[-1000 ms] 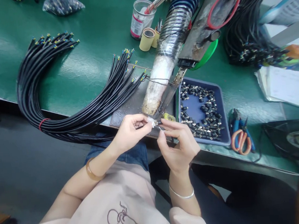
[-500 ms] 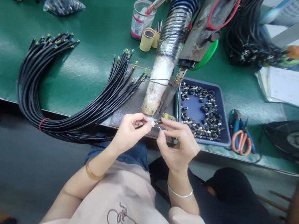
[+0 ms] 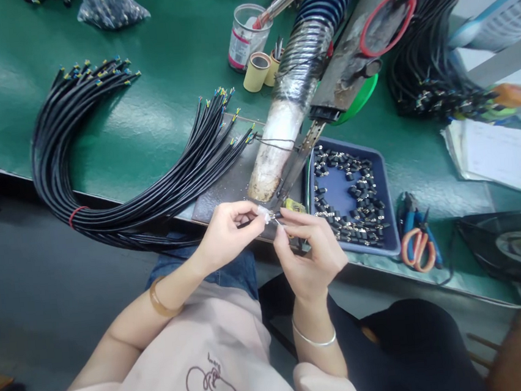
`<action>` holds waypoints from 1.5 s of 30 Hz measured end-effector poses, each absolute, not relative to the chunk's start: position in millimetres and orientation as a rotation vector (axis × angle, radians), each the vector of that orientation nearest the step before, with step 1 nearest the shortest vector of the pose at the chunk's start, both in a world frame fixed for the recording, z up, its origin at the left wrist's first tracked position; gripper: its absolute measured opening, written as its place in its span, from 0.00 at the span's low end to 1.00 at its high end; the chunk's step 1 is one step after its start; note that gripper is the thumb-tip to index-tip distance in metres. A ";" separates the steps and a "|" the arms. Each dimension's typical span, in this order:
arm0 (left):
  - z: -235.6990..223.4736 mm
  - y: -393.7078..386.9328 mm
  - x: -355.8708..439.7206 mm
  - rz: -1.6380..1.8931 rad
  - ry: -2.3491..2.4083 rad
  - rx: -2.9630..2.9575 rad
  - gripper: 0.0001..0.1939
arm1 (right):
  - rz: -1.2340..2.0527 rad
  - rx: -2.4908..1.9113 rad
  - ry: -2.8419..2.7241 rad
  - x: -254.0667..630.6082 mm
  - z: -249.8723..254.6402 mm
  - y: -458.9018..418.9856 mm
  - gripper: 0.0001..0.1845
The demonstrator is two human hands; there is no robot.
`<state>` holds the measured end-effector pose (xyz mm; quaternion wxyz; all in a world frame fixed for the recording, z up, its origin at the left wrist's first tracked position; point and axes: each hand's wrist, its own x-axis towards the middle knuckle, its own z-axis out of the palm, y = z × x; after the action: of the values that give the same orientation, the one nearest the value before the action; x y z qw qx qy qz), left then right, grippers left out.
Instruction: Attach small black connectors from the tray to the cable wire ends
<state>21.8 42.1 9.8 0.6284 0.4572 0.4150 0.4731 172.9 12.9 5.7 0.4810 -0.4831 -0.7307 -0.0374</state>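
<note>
My left hand (image 3: 229, 232) is closed in a pinch at the front edge of the bench. A length of black cable (image 3: 243, 224) shows dark under its fingers, and a small white piece (image 3: 263, 213) sits at the fingertips; whether it is a part or a finger wrap is unclear. Close beside it, my right hand (image 3: 314, 252) pinches a small connector with metal pins (image 3: 273, 216), mostly covered by the fingers. A thin pale strand (image 3: 278, 222) shows at the right fingertips. Both sets of fingertips nearly meet below the mouth of the white-wrapped hose (image 3: 266, 158).
A bundle of black cables (image 3: 55, 172) curves along the left. A blue tray (image 3: 391, 207) of small black connectors stands right of the hose, with orange-handled pliers (image 3: 417, 248) beside it. Behind are a plastic cup (image 3: 241, 47) and a metal arm (image 3: 344, 58). Papers (image 3: 505, 156) lie right.
The two hands keep their pinched hold at almost the same spot, with only a slight shift of the fingers. The view has moved slightly.
</note>
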 end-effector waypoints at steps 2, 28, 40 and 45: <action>9.7 42.1 22.0 1.098 0.936 1.041 0.07 | -0.107 -1.182 -1.780 172.3 5.9 14.0 0.09; 13.2 9.2 -40.5 0.937 1.539 1.750 0.16 | -0.061 -0.968 -1.385 201.2 -2.8 9.3 0.09; 15.3 26.0 -10.4 0.692 0.734 0.837 0.13 | 0.198 -1.177 -1.253 187.6 18.5 -15.7 0.07; 14.9 27.0 0.8 0.815 0.856 0.883 0.12 | 0.019 -1.227 -1.532 182.9 11.9 -13.9 0.09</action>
<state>0.8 27.0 14.9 0.7402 0.4024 0.3903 0.3713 182.9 -13.9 11.9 0.5558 -0.5195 -0.6489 0.0082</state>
